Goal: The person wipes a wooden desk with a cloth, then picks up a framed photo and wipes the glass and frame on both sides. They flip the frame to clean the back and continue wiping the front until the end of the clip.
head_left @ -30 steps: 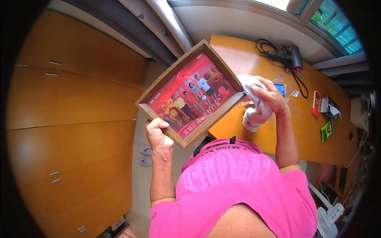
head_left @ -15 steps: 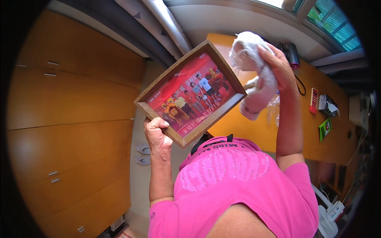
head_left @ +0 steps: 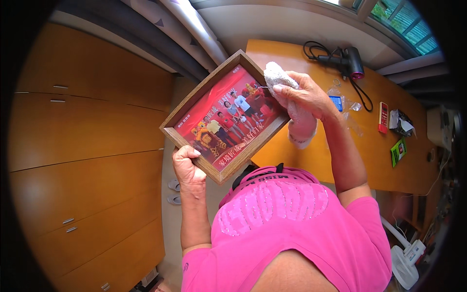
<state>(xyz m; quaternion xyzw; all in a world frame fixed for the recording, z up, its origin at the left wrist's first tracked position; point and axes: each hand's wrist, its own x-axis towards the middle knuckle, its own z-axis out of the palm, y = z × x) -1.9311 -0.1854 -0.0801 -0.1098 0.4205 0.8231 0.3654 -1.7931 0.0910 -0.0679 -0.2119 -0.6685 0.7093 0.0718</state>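
Observation:
A wooden picture frame (head_left: 221, 117) with a red group photo is held up in front of me, tilted. My left hand (head_left: 187, 165) grips its lower left edge. My right hand (head_left: 304, 95) holds a bunched white cloth (head_left: 292, 104) and presses it against the frame's upper right part, on the glass. The cloth hangs down past the frame's right edge.
Below lies an orange wooden table (head_left: 340, 146) with a black hair dryer and cord (head_left: 348, 61), a red phone-like device (head_left: 383, 117), plastic bags and a green packet (head_left: 399, 151). Wooden cabinets (head_left: 87, 146) fill the left. Slippers (head_left: 174, 192) are on the floor; a white fan (head_left: 406, 258) stands lower right.
My right hand lifted the cloth up off to the right, then brought it down onto the frame's upper right glass. The frame stayed held by my left hand.

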